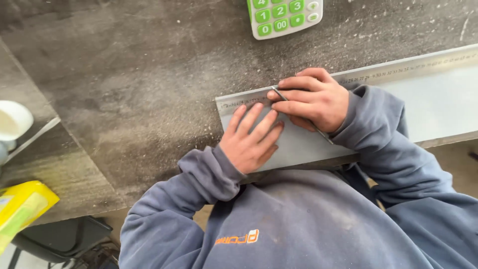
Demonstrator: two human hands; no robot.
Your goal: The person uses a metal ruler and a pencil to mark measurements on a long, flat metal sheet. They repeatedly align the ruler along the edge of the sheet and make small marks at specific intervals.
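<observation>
Dusty, dark grey worktop [139, 74] fills most of your view, speckled with pale grit and running off to a lower ledge at the left edge, so expect little grip under anything smooth. Across its near edge lies the pale grey metal sheet [438, 104], its right part reaching out of frame; it looks thin, stiff and slick, probably light for its span, with edges likely sharp, so you would do best to press it flat from above rather than pinch the rim. Along its far edge sits a steel ruler [398, 67], hard and liable to skate on the sheet. Your left hand [251, 139] is spread open, palm down, fingers flat on the sheet just below the ruler's left end. Your right hand [313, 99] is closed around 1 thin metal scriber [281, 95], its tip at the ruler's edge. Smaller things sit well apart: a green-keyed calculator [284, 17] at the top, a yellow pack [22, 209] and a white cup [12, 122] far left.
</observation>
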